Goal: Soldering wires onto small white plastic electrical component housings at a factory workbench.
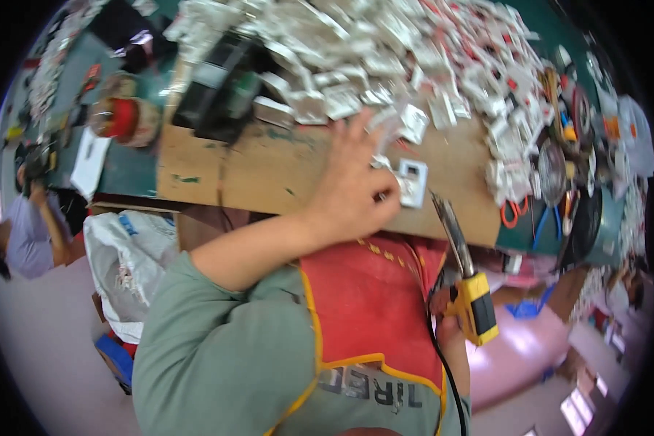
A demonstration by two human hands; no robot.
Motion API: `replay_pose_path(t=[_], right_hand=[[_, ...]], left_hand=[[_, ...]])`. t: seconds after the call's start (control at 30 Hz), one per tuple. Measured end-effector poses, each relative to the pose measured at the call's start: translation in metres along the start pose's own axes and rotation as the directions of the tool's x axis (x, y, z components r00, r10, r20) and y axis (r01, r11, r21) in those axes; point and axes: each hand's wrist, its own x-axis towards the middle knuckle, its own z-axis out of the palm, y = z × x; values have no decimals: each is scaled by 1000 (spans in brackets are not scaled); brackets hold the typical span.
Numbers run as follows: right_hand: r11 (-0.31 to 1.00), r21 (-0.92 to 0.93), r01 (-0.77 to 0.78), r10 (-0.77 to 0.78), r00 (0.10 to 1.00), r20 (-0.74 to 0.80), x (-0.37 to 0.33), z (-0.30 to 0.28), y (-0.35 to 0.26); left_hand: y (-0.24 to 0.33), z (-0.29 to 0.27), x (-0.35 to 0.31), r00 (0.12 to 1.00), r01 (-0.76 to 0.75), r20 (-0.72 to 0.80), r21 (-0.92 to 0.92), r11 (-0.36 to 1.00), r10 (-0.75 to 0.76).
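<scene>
My left hand (356,178) is over the wooden board in the middle. Its thumb and forefinger are pinched at the edge of a small white plastic part (413,183) with a square window, while the other fingers stretch toward the heap. Low on the right, my right hand (449,320) grips the yellow and black handle of a soldering iron (476,309). The iron's metal barrel points up and left, its tip beside the white part but apart from it. A black cord runs down from the handle. Loose white pieces (413,123) lie just beyond my left fingers.
A big heap of white parts (341,43) covers the back of the board (269,171). A black device (221,87) stands at left, near a jar with a red band (123,120). Orange scissors (514,212) and blue-handled pliers (547,227) lie right. A white sack (134,261) hangs lower left.
</scene>
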Motion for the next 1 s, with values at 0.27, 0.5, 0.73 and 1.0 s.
replay_pose_path(t=[0.27,0.5,0.73,1.0], right_hand=[[993,20,113,-112,991,-76,19,14,-12],[990,57,130,-128,991,-36,18,7,-7],[962,-158,224,-211,973,95,20,-7,7],[948,-212,238,-226,971,79,22,-2,11]], left_hand=[[-8,4,4,999,13,38,-46,999,-12],[-6,5,3,999,7,43,-51,999,-4],[-5,4,3,999,16,45,-36,999,-14],[-4,4,3,999,23,32,-23,999,-23]])
